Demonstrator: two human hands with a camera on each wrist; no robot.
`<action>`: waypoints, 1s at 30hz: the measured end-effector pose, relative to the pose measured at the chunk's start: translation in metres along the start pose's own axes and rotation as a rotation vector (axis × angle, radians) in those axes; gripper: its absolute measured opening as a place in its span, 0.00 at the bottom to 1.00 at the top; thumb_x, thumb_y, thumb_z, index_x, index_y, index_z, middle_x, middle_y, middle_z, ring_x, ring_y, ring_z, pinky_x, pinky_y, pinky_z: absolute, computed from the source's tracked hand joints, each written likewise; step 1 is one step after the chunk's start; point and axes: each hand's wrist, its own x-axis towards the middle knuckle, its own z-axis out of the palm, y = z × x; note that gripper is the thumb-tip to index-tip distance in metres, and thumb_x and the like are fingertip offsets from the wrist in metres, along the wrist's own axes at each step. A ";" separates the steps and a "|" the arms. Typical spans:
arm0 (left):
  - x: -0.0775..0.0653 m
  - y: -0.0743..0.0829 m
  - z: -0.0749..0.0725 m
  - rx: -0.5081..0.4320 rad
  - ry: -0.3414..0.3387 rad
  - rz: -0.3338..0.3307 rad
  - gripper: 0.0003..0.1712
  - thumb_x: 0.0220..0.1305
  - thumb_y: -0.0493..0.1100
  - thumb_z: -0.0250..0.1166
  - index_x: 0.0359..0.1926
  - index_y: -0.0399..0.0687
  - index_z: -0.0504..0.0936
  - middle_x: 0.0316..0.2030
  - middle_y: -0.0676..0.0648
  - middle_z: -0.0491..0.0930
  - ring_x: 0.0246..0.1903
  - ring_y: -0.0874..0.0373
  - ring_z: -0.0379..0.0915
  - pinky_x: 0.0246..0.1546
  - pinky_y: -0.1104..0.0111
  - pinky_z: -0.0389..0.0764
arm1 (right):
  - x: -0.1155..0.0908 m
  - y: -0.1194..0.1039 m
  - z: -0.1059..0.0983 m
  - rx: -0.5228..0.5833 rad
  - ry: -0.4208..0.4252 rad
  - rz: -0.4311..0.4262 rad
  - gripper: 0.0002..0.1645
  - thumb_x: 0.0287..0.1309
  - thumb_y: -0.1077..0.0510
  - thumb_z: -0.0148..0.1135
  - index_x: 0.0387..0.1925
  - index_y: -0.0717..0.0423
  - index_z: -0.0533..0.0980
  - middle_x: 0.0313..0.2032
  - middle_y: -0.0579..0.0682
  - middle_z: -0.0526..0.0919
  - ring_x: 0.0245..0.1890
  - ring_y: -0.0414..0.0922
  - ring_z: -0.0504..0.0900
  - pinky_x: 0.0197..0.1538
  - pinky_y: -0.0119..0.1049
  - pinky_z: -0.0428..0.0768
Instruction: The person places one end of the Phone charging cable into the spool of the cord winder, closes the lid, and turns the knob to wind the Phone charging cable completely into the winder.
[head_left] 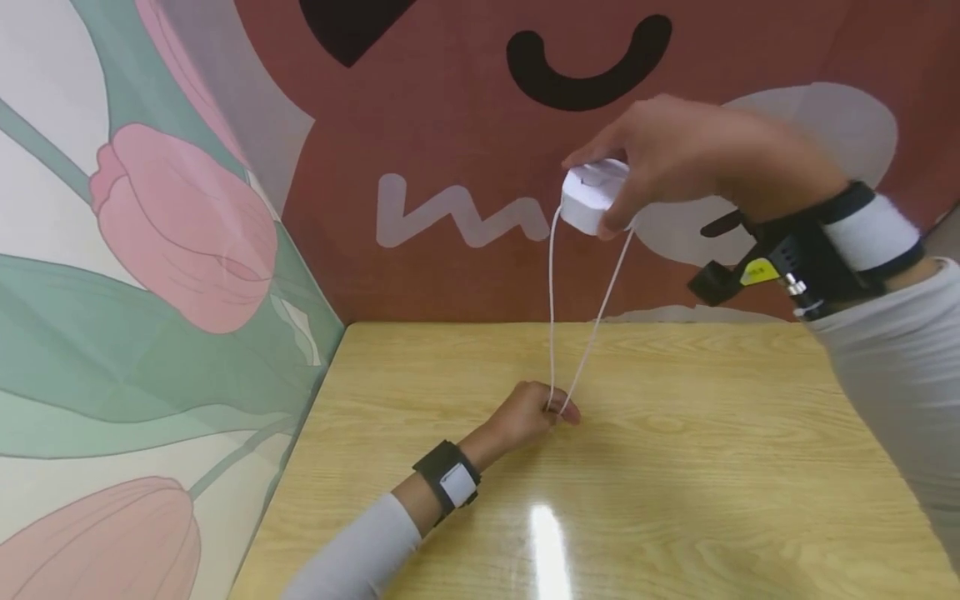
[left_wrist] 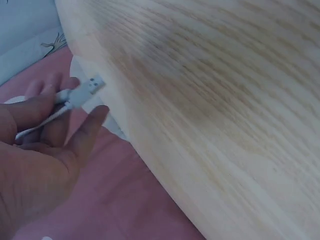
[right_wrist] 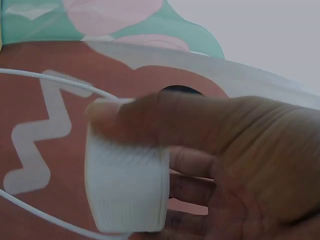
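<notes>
High above the table, in front of the wall, my right hand (head_left: 675, 154) grips a white rounded cable case (head_left: 588, 196) between thumb and fingers. Two thin white cords (head_left: 552, 292) leave opposite sides of the case and run down, taut, to my left hand (head_left: 528, 417). That hand is low over the table, its fingers curled on the cord ends. A white USB plug (left_wrist: 85, 92) sticks out from its fingers in the left wrist view. Ribbed texture shows on the case (right_wrist: 127, 185) in the right wrist view, with the thumb across its upper end. The other cord end is mostly hidden by fingers.
The light wood-grain table (head_left: 712, 442) reaches back to a brown-red patterned wall cloth (head_left: 442, 100). A cloth printed with tulips (head_left: 180, 217) stands along the left side. Both wrists wear dark straps, the right one with a small black device (head_left: 817, 267).
</notes>
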 end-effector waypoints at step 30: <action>0.004 -0.011 0.000 0.071 -0.028 -0.003 0.14 0.70 0.29 0.62 0.41 0.47 0.91 0.43 0.52 0.91 0.55 0.61 0.83 0.47 0.79 0.82 | 0.001 -0.008 -0.005 0.080 -0.033 0.010 0.53 0.44 0.40 0.83 0.72 0.37 0.71 0.57 0.56 0.82 0.51 0.53 0.74 0.43 0.41 0.74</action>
